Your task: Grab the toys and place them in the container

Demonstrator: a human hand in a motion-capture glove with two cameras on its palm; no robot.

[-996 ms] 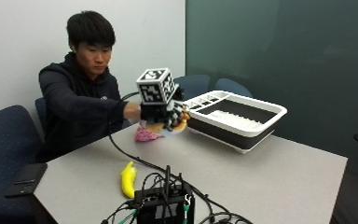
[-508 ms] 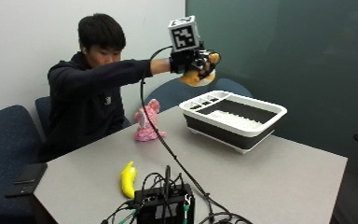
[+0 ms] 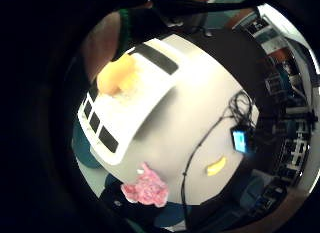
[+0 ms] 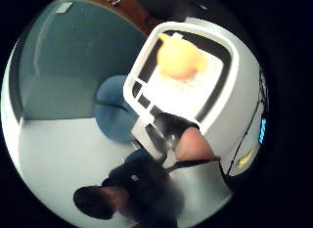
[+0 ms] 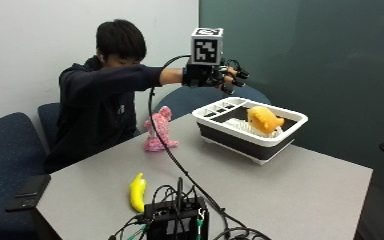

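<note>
Above the container (image 5: 248,135), gloved right hand (image 5: 215,76) with grip spread, orange toy (image 5: 264,120) partly hidden by its rim.

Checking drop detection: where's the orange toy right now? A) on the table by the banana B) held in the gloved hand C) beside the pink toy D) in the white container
D: the orange toy lies inside the white container, below the gloved right hand, whose fingers are spread and hold nothing; the pink toy and banana lie on the table.
</note>
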